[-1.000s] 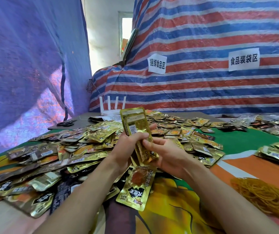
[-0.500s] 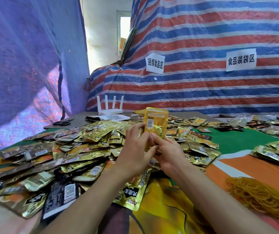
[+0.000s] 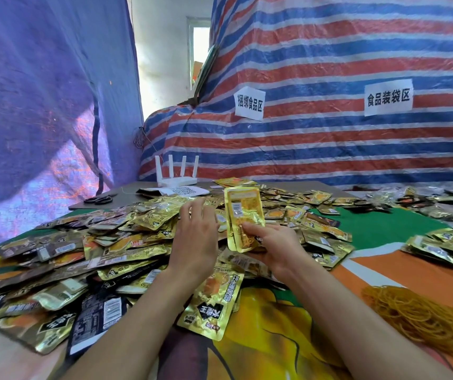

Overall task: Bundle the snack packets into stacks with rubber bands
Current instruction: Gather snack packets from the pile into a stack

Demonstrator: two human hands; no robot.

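Right hand [image 3: 274,249] pinches upright gold packet stack [image 3: 243,215]. Left hand [image 3: 195,237] at its 9 o'clock, fingers loose, holding nothing, over packet pile [image 3: 115,242]. Rubber bands [image 3: 422,316] at 4 o'clock. Signs: "捆绑食品区" [image 3: 249,103], "食品装袋区" [image 3: 388,97].

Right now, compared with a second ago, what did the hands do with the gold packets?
The left hand let go of the stack and moved left, out over the loose pile. The right hand now holds the stack alone, upright. The rubber bands and the loose pile stayed put.
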